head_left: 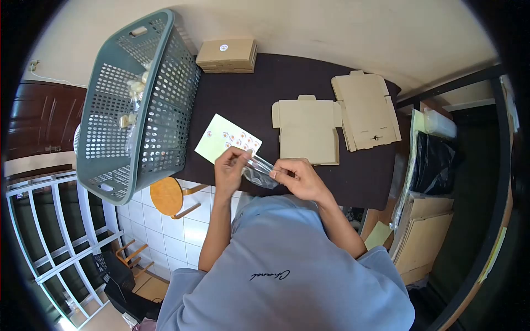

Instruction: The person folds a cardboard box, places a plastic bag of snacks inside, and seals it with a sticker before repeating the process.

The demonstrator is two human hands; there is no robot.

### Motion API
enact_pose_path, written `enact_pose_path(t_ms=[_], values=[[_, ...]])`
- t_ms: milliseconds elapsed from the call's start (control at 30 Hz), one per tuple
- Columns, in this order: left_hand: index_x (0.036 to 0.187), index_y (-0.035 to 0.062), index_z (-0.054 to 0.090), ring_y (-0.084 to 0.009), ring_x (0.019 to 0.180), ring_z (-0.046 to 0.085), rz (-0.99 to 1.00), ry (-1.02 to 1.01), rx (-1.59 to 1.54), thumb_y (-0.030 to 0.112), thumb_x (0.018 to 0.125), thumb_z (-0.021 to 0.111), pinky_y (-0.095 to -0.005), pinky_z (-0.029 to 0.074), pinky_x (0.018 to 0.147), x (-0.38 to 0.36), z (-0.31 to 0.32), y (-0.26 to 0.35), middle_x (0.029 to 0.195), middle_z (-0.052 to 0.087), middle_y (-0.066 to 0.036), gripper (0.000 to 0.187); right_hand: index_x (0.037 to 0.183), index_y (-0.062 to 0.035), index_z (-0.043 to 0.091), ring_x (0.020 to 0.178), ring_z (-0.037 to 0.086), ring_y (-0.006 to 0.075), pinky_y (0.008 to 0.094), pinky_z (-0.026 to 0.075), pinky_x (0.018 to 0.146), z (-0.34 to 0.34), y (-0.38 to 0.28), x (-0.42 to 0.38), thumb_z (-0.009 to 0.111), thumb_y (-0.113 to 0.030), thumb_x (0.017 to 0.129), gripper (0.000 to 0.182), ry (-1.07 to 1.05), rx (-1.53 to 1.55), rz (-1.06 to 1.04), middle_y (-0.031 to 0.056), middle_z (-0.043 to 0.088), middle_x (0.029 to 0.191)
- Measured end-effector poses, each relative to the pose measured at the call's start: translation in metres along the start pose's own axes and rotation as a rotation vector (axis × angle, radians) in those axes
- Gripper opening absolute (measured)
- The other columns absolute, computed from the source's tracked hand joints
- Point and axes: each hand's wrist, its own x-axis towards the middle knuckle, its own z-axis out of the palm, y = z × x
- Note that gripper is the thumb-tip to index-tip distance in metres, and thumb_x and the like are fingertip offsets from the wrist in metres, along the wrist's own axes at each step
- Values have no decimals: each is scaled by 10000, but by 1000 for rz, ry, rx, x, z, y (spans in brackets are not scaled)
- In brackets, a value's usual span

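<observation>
Between my two hands is a clear plastic bag, its upper edge pulled taut and its lower part hanging loose near the table's front edge. My left hand pinches one end of that edge. My right hand grips the other end between thumb and fingers. Just beyond my left hand lies a pale sheet of round stickers, partly covered by the fingers. An unfolded cardboard box lies flat beyond my right hand. Whether anything is inside the bag cannot be made out.
A large green-grey basket with small wrapped items stands at the left. Folded boxes are stacked at the back of the dark table. Another flat box lies right. Below left is a wooden stool; cardboard leans at right.
</observation>
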Motion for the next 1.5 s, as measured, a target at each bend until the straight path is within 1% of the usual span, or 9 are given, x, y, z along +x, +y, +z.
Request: enact_pose_path(t_ms=[200,400,567,833,1000,1233,1300,1433,1500], values=[[917,-8,515,-239,704,704,-12,323,-267,72,974,519,-329,602,579,24,-38,2,791,603,-94,98,826,-3,628,669,575,65,222,458,624,-32,49,-18,685,-59,831,81,141,176,-19,30,632,733],[942,22,487,-282,741,708,-128,74,-381,163,993,520,-378,619,643,15,0,17,849,588,-100,154,1120,3,632,1077,586,169,349,452,949,-7,23,15,740,-118,834,329,279,9,-150,70,678,1047],[1064,41,491,-301,868,698,-120,12,-519,176,998,510,-417,609,739,4,15,19,923,610,-125,152,1053,6,679,946,622,145,310,483,851,-6,45,32,697,-108,867,219,-134,317,-23,69,696,986],[1235,7,511,-235,984,658,-46,81,15,268,1011,464,-303,530,747,-21,-114,87,1061,610,-126,347,1004,32,695,778,620,102,245,480,710,-52,106,50,640,-128,910,193,620,230,182,60,692,862],[1245,-17,484,-276,1016,634,165,69,58,264,1010,440,-322,491,774,-36,-145,136,1068,607,-162,369,1069,3,557,873,635,174,317,575,670,-39,158,37,557,32,867,204,706,464,387,104,640,1004],[1199,-26,539,-230,988,626,285,190,292,250,993,477,-319,470,810,-16,-181,188,1023,631,-151,350,1229,52,518,925,652,217,325,604,738,-27,156,1,572,-25,906,336,637,645,472,163,608,1089],[1182,-23,557,-217,981,626,251,242,377,244,990,485,-315,468,811,-8,-190,205,1012,634,-139,337,1248,84,506,893,669,228,319,603,719,-36,143,-10,593,-55,909,376,618,547,490,175,641,1024],[1160,17,605,-150,934,627,72,311,594,287,972,536,-279,464,798,22,-229,224,950,645,-72,336,1133,33,623,836,706,261,368,568,722,-70,120,-16,705,-218,839,394,447,-402,726,198,702,875],[1142,74,627,-131,904,631,57,218,699,312,963,550,-272,476,754,45,-269,216,932,653,-40,308,1087,-17,658,825,694,332,437,532,764,-78,120,-15,711,-263,820,367,502,-999,479,190,701,833]])
